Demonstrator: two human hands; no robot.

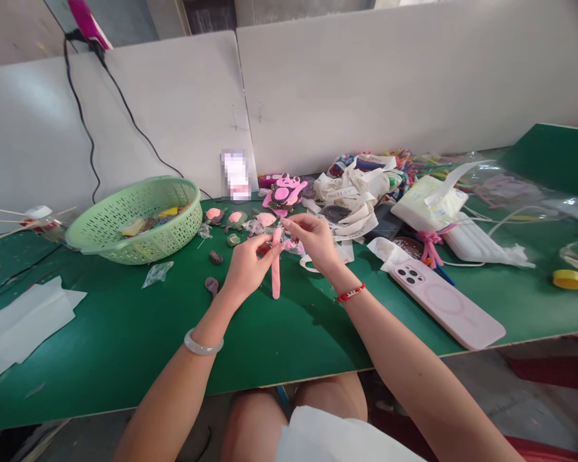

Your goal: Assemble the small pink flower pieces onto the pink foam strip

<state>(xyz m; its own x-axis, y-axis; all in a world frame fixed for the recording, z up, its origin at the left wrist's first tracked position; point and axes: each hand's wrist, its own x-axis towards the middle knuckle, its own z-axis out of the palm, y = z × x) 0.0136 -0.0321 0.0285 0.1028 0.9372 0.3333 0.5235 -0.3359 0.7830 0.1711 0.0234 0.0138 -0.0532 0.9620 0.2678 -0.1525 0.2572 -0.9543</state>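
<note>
My left hand pinches a flat pink strip that hangs down over the green table. At the strip's upper end, the thumb and fingertips of my right hand are closed together; whatever lies between them is too small to make out. Just beyond my hands lie small turtle-like figures with pink shells and loose bits of clear wrap. A dark grey lump and a greyish-purple piece rest to the left of my left hand.
A green perforated basket with small colourful items stands at the left. Behind, a lit phone leans on the white partition. To the right are crumpled white ribbons, a tissue pack and a pink phone. White paper lies far left.
</note>
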